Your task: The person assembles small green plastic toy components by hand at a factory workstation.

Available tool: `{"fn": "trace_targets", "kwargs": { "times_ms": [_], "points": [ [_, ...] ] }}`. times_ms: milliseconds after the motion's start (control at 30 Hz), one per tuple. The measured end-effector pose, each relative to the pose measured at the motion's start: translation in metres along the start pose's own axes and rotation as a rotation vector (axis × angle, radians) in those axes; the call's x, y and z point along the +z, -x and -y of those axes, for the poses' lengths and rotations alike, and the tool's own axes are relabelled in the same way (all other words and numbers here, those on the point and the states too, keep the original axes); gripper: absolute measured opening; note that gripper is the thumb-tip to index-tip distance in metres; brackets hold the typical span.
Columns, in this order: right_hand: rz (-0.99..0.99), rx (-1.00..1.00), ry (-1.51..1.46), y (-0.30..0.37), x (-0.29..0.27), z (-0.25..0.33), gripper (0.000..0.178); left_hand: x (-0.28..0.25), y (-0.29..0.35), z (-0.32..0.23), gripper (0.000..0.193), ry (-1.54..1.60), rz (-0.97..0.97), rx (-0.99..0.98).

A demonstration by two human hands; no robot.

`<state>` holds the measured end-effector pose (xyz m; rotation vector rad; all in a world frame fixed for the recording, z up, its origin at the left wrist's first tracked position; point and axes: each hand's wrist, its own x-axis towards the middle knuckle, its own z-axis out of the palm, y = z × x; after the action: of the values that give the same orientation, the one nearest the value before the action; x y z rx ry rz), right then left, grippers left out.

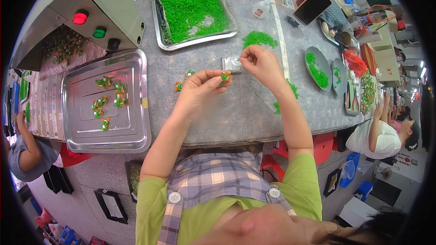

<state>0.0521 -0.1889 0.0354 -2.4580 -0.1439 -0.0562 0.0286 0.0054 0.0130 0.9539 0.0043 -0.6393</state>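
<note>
My left hand (203, 90) pinches a small green, white and orange figurine (225, 76) between thumb and fingertips. Just to its right, my right hand (264, 66) is closed in a pinch, with the fingertips above a small whitish square block (230, 65). A tiny bit of green seems to show at those fingertips, but it is too small to name. Beside my left hand, a similar figurine (178, 86) lies on the grey tabletop, partly hidden by the fingers. Loose small green pieces (260, 39) are heaped beyond my right hand.
On the left, a metal tray (144, 104) carries several similar figurines (104, 81), near a machine with lit buttons (80, 17). A tray full of green pieces (190, 7) stands at the back. A white bottle (260, 9), a phone (312, 7) and grey dishes (318, 69) are farther right.
</note>
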Motion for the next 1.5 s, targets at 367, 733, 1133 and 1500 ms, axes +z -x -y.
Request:
{"fn": "trace_targets", "kwargs": {
  "times_ms": [367,733,1133,1500],
  "points": [
    [-0.025,0.149,-0.240,0.017,-0.004,0.001,0.008,-0.001,0.000,-0.001,0.030,0.144,-0.034,-0.026],
    [-0.035,0.108,-1.050,0.039,0.017,0.031,0.008,0.002,0.000,0.007,0.038,-0.009,0.041,0.002],
    [0.068,0.199,-1.285,0.050,0.024,0.028,0.010,0.012,0.007,-0.001,0.039,-0.060,0.100,0.011],
    [-0.054,0.009,-1.168,0.064,0.031,0.019,0.006,0.010,0.009,0.009,0.041,-0.185,0.103,0.141]
  ]
}}
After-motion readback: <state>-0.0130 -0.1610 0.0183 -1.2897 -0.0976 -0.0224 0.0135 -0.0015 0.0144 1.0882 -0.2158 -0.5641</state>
